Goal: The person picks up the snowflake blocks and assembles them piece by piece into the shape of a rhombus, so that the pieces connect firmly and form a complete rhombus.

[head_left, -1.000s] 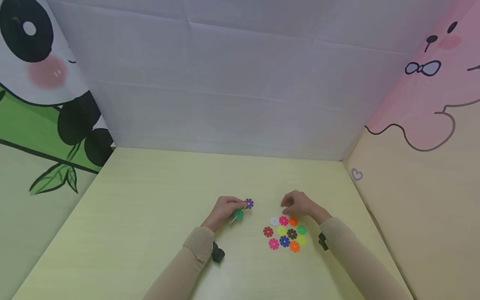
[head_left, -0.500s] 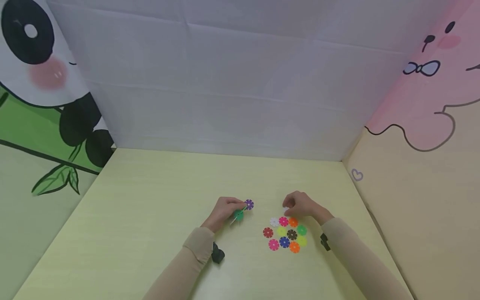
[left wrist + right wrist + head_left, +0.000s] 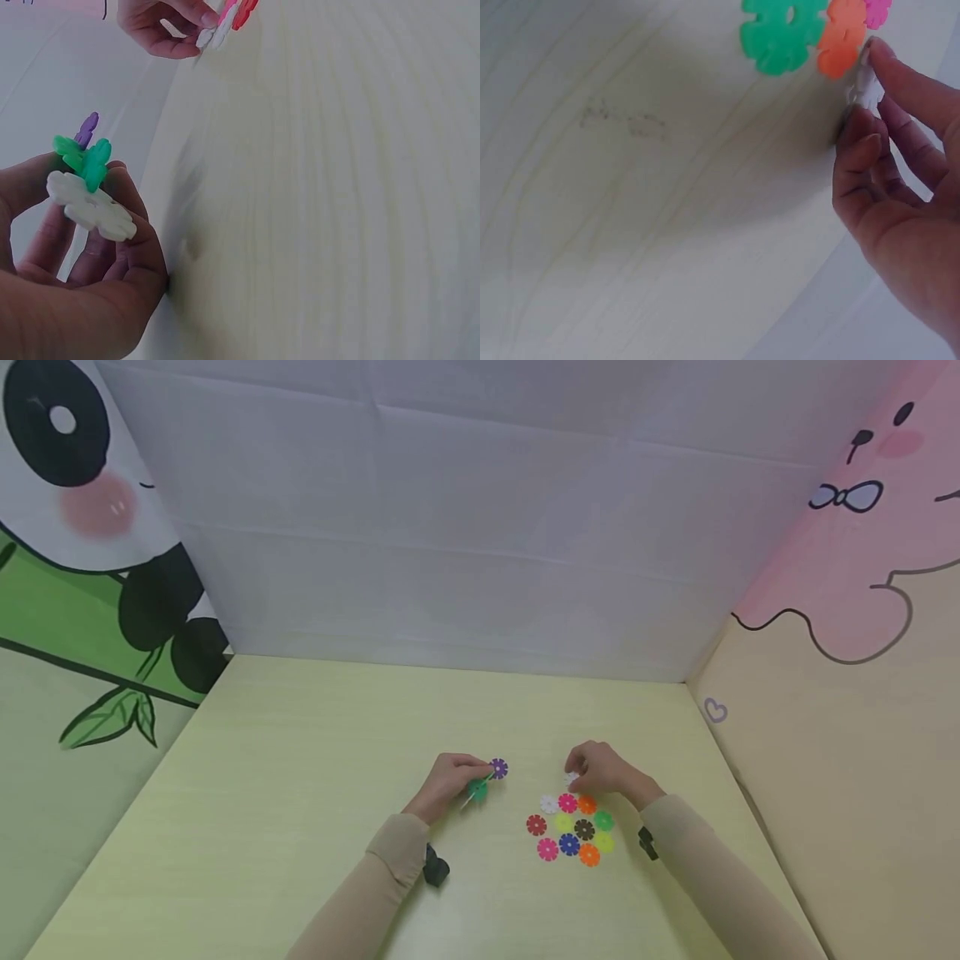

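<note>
My left hand [image 3: 446, 783] holds a small chain of slotted plastic snowflake discs over the table. In the left wrist view a white disc [image 3: 91, 208] is nearest the camera, a green disc [image 3: 88, 161] is joined to it, and a purple disc [image 3: 87, 130] sits at the far end. Just beyond the loose discs, my right hand [image 3: 602, 770] pinches another white snowflake disc [image 3: 865, 91] between thumb and fingers, tilted on edge and partly covered by the fingertips.
Loose snowflake discs lie flat in a cluster before the right hand, among them a brown disc [image 3: 584, 830], a red disc [image 3: 536, 825] and a blue disc [image 3: 569, 844]. A pale wood-grain table [image 3: 300, 760] is bounded by a grey back wall and printed side panels.
The right fingers have come together on the white disc and shifted slightly to the right. My left hand and its joined discs have stayed in place.
</note>
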The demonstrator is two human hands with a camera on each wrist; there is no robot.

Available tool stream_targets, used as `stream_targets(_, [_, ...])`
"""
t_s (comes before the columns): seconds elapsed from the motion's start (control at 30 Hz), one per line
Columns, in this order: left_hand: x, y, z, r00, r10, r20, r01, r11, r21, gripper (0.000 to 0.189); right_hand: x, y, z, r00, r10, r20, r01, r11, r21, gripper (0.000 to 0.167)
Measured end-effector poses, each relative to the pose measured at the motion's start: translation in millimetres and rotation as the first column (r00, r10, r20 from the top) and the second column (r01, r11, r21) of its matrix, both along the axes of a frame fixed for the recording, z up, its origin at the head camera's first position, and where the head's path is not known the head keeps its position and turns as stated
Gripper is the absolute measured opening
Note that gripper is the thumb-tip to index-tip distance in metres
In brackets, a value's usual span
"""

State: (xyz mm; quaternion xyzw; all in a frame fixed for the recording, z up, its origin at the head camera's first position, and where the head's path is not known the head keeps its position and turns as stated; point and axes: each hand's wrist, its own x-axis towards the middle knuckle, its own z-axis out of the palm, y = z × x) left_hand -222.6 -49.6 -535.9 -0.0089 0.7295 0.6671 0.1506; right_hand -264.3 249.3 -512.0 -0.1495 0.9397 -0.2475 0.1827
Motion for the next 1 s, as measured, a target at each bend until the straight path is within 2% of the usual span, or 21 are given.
stream_targets(0.23, [-0.4, -0.8, 0.7, 1.000, -0.002, -0.006, 0.002, 1.000, 0.013, 0.023, -2.3, 3.3, 1.1, 0.999, -0.039, -0.011, 0.039, 0.998, -0.046, 0.014])
stream_targets(0.43, [-0.3, -1.2, -0.2, 1.000, 0.002, -0.003, -0.002, 1.000, 0.009, 0.023, -4.5, 1.0, 2.8, 0.999, -0.023, -0.039, 0.018, 0.991, -0.129, 0.007])
stream_targets(0.73, [0.7, -0.7, 2.4, 1.000, 0.008, 0.003, -0.008, 1.000, -0.005, 0.024, -0.9, -23.2, 12.4, 0.993, 0.012, -0.116, -0.043, 0.964, -0.262, 0.008])
stream_targets(1.0, [0.0, -0.3, 4.8, 1.000, 0.011, 0.010, -0.011, 1.000, -0.027, 0.024, 6.2, -40.3, 14.4, 0.990, 0.007, -0.139, -0.049, 0.951, -0.304, 0.012])
